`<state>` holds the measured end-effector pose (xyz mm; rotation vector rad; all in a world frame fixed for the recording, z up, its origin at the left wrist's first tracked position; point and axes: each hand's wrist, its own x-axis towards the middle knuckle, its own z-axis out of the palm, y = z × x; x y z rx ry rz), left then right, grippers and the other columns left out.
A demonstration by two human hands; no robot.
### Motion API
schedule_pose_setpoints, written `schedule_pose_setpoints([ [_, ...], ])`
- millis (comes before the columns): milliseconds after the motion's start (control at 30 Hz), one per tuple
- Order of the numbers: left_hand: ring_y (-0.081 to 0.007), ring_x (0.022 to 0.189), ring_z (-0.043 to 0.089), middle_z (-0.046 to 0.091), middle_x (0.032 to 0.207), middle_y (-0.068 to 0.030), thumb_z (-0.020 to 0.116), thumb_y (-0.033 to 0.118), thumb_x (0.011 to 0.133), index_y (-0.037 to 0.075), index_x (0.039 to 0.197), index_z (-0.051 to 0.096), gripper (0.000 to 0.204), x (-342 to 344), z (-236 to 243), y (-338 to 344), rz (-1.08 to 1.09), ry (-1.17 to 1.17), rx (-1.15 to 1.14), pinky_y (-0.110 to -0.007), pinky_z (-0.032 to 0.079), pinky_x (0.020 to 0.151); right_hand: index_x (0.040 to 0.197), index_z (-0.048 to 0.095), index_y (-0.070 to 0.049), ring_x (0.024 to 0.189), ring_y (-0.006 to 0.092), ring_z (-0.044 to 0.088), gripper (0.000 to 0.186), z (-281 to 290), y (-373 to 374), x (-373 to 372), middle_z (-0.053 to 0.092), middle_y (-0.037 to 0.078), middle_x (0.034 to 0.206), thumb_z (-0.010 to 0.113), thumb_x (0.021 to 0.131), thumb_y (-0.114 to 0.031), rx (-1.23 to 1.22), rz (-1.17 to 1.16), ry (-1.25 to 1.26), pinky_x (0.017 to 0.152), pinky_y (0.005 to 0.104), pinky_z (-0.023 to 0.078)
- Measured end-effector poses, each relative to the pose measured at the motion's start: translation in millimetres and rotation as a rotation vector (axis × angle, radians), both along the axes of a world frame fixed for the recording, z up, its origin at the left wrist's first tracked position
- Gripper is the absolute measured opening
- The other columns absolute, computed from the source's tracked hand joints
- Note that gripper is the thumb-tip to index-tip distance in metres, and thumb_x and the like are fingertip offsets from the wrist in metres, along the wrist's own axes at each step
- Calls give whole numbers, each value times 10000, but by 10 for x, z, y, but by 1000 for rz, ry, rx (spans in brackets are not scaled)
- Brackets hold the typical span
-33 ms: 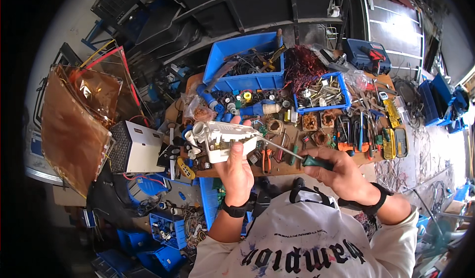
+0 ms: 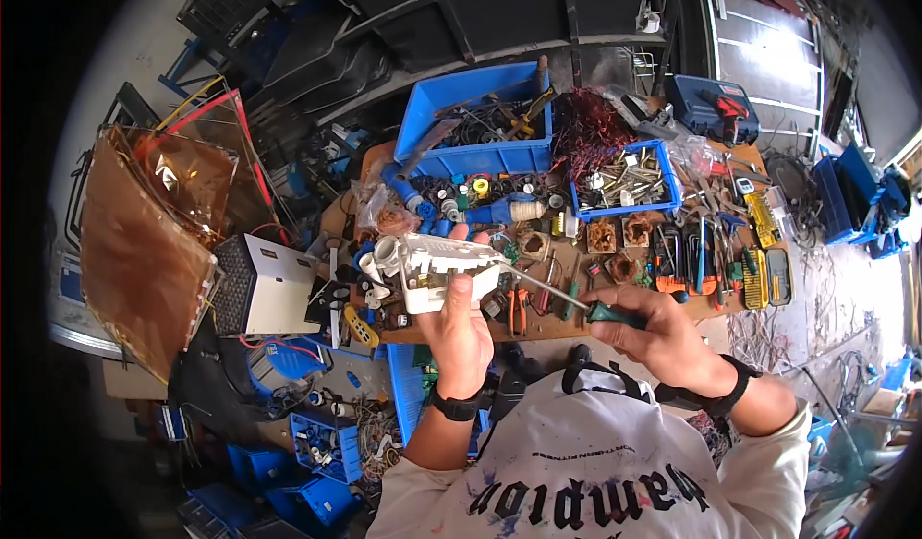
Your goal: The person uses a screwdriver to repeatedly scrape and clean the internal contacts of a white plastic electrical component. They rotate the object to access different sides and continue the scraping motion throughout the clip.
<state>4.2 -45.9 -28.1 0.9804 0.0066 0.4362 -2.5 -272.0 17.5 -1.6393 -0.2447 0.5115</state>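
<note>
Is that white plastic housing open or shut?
Open: the white plastic housing, held in the left hand, has an uncovered side with inner parts showing.

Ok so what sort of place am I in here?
Probably a repair or salvage workshop: a blue tray of loose metal parts sits on the cluttered bench, a red power drill shows at the back right, and your right hand holds a screwdriver.

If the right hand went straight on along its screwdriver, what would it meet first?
Probably the white plastic casing in the left hand: the screwdriver seems to end at its edge, though depth is unclear.
</note>
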Motion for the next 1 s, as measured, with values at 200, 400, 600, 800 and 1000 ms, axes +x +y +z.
schedule_pose_setpoints([
  [200, -370, 1246, 518, 421, 1422, -252, 634, 103, 925, 81, 1491, 232, 695, 27, 31, -19, 11, -21, 32, -450, 483, 1007, 1242, 606, -4, 596, 128, 542, 405, -54, -15, -4, 583, 15, 693, 698, 891, -185, 63, 16, 147, 562, 297, 438],
  [400, -402, 1241, 515, 437, 1410, -248, 635, 179, 934, 38, 1478, 247, 682, 15, 17, -59, 48, -71, 258, -470, 470, 1016, 1230, 609, -38, 633, 257, 639, 392, 333, -148, 2, 613, 162, 774, 671, 850, -111, -476, 36, -762, 574, 383, 501],
  [600, -376, 1227, 533, 464, 1388, -240, 655, 148, 916, 36, 1471, 249, 697, 0, 56, -62, 56, -45, 271, -453, 469, 1016, 1287, 558, -34, 666, 223, 631, 589, 548, -89, -106, 528, 93, 830, 624, 702, -48, -862, 114, -1023, 498, 331, 502],
  [800, -349, 1215, 547, 489, 1366, -230, 665, 130, 909, 39, 1454, 263, 683, -27, 52, -46, 54, -12, 223, -441, 479, 1010, 1276, 552, 1, 637, 221, 626, 589, 489, -12, -155, 520, 100, 818, 619, 693, -48, -867, 99, -1092, 468, 328, 493],
  [1000, -353, 1198, 562, 508, 1345, -232, 586, 218, 969, 1, 1395, 364, 527, -24, -26, 95, -31, 4, 28, -425, 532, 952, 1267, 557, -8, 565, 245, 614, 562, 466, 24, -91, 549, 112, 764, 628, 710, -35, -710, 96, -969, 464, 330, 495],
])
